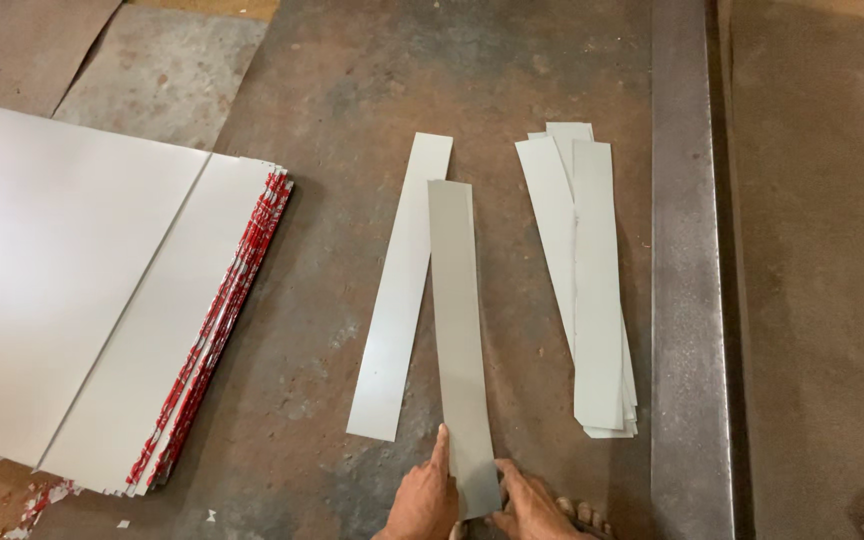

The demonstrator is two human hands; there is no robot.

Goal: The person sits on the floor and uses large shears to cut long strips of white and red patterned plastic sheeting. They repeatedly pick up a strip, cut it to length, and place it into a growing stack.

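At the bottom edge of the view the left hand and the right hand meet at the near end of a long, narrow grey strip, a flat, thin, matte piece with straight edges and square corners. The left hand lies against the strip's left edge with a finger stretched up along it; the right hand's fingers press on the strip's right edge and near corner, so both hands pinch or steady that end between them, though the thumbs' exact grip cannot be made out. The strip runs away from the hands up the middle of the view, lying flat on the floor, which is rough, mottled brown-grey concrete with pale scuffs. Its far end overlaps the right edge of a second strip, paler and whitish, that slants slightly to the left beside it. To the right, well apart from the held strip, a small pile of similar pale strips lies loosely fanned, their far ends splayed and near ends roughly together. Just beyond that pile a smooth, dull metal rail runs from the top of the view to the bottom. On the far left sits a stack of large white sheets, smooth and faintly glossy, their stepped edges showing red and white print.
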